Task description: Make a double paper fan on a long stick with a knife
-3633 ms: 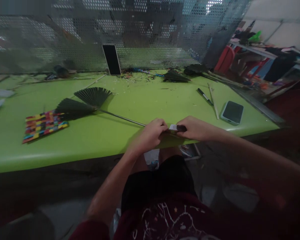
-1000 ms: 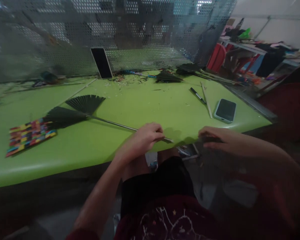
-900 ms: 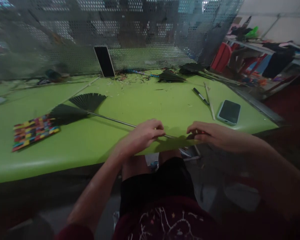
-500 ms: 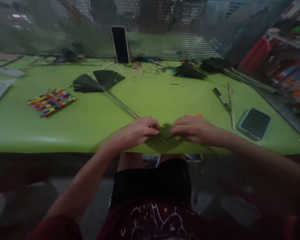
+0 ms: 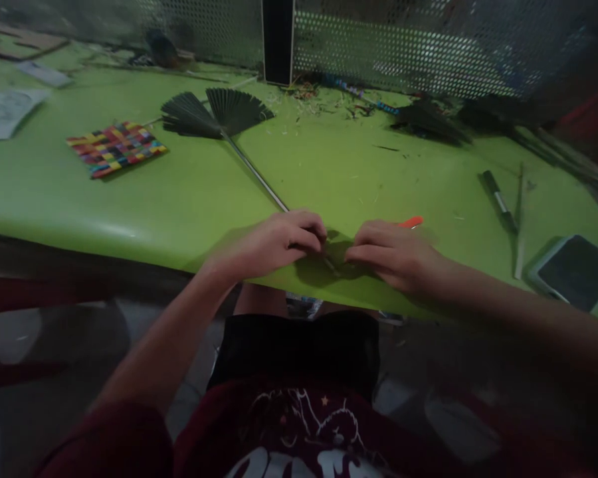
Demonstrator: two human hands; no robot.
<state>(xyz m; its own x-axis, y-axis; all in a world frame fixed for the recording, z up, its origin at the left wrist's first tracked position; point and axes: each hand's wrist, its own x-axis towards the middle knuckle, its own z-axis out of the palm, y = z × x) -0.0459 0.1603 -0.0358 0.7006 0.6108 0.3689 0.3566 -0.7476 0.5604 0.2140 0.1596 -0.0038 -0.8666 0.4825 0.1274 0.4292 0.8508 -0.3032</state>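
Observation:
A long thin stick [image 5: 256, 176] lies across the green table [image 5: 189, 199]. Its far end carries two dark pleated paper fans [image 5: 214, 113]. My left hand [image 5: 274, 242] is closed on the near end of the stick at the table's front edge. My right hand [image 5: 391, 255] rests close beside it, fingers curled and pinched toward the stick's tip. An orange-tipped object [image 5: 409, 222] pokes out behind my right hand; what the fingers hold is hidden.
A colourful woven mat [image 5: 115, 147] lies at left. A black marker [image 5: 498, 199], a thin stick [image 5: 519, 222] and a phone [image 5: 575, 271] lie at right. Another phone [image 5: 278, 40] leans on the perforated metal screen. Dark folded paper pieces [image 5: 431, 119] and scraps litter the back.
My right hand came back from the table's edge to the stick tip beside my left hand. The view tilted down and shifted left.

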